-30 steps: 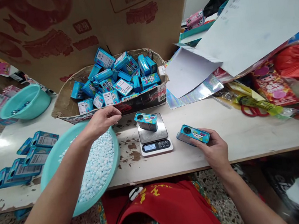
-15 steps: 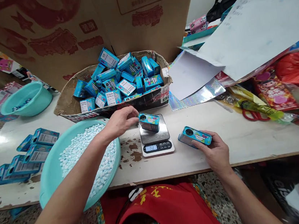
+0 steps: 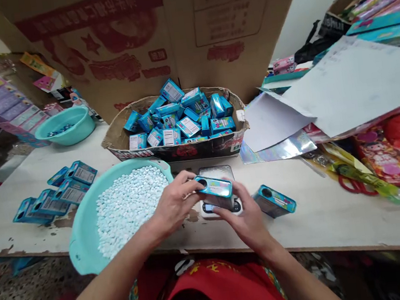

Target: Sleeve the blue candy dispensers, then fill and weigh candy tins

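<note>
At the left of the frame, a teal basin (image 3: 86,232) with small white pellets (image 3: 126,205) stands on the tabletop (image 3: 331,211). In the centre, the left hand (image 3: 173,204) and the right hand (image 3: 245,222) both clamp one blue box (image 3: 215,191) just above the scale (image 3: 221,208); its long axis runs left to right between them. A second box (image 3: 274,200) lies just to the right, nearer the right hand.

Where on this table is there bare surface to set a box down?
Bare tabletop lies right of the loose blue box, below the foil sheet, and between the small basin and the flat cartons. It is crowded around the scale, the pellet basin and both hands.
</note>
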The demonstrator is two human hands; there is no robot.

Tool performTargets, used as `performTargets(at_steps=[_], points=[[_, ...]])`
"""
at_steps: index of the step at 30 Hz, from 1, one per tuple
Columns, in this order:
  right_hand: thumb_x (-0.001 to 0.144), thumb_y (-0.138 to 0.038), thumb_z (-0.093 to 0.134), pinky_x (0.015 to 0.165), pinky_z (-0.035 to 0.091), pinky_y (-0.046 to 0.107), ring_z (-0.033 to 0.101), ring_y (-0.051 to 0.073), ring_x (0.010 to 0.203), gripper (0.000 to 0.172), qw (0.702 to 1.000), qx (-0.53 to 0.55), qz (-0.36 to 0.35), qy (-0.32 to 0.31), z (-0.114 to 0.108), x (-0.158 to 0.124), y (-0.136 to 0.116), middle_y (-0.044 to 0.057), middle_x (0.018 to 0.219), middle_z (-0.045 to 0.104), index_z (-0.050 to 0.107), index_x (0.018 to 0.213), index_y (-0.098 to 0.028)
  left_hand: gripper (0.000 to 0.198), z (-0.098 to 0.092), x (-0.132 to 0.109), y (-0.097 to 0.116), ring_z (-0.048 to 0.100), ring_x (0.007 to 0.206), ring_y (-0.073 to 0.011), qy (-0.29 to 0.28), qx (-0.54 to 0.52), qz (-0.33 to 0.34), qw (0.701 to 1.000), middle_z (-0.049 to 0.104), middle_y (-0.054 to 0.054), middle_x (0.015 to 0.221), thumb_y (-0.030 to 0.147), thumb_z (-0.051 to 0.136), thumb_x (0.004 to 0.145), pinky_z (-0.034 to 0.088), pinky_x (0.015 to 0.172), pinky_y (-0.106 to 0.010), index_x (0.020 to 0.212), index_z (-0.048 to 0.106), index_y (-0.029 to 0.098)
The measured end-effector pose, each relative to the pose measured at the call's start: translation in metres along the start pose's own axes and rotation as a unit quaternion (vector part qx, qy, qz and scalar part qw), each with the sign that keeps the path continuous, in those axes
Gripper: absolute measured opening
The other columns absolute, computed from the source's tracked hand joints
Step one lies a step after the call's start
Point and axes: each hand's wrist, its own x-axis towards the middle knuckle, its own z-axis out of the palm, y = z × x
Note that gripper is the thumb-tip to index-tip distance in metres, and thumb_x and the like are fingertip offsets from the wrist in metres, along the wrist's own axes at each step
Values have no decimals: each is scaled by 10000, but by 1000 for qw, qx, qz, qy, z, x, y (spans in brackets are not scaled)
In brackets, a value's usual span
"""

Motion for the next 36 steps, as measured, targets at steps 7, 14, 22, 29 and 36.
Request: performTargets(at_steps=[7, 14, 22, 29, 36], points=[[762, -369, 668, 761, 469, 321, 593, 207, 851, 320, 984, -2, -78, -163, 53, 52, -47, 30, 957, 654, 603, 1045, -235, 486, -23, -49, -20, 563, 1076, -182, 314, -463, -242, 793, 605, -74, 1161, 581, 401, 861, 458, 888, -319, 1206, 495, 252], [763, -366, 658, 758, 446, 340, 601, 234, 868, 293, 948, -116, -194, -226, 114, 65, -71, 50, 960, 657, 613, 1021, -235, 421, -62, -64, -36, 611, 928, -149, 387, -629, -276, 615, 596, -97, 1183, 492, 369, 903, 497, 753, -242, 1099, 572, 180], [760, -370, 657, 780, 448, 336, 598, 237, 909, 313, 949, -115, -191, -222, 120, 58, -77, 49, 1007, 654, 609, 1040, -239, 291, -65, -78, -37, 610, 840, -120, 409, -683, -241, 555, 637, -81, 1017, 350, 435, 909, 491, 757, -230, 1004, 614, 142], [763, -365, 657, 784, 452, 337, 600, 233, 899, 317, 958, -95, -162, -218, 122, 53, -66, 36, 1007, 657, 602, 1052, -247, 191, -55, -79, -36, 605, 829, -101, 388, -629, -202, 643, 651, -38, 958, 147, 632, 741, 458, 829, -235, 931, 653, 147], [763, -325, 664, 799, 438, 370, 595, 255, 918, 312, 934, -165, -224, -223, 108, 55, -69, 66, 987, 661, 609, 1057, -238, 329, -71, -87, -58, 631, 751, -141, 224, -562, -264, 751, 664, -54, 825, 113, 710, 665, 504, 782, -313, 985, 639, 137]])
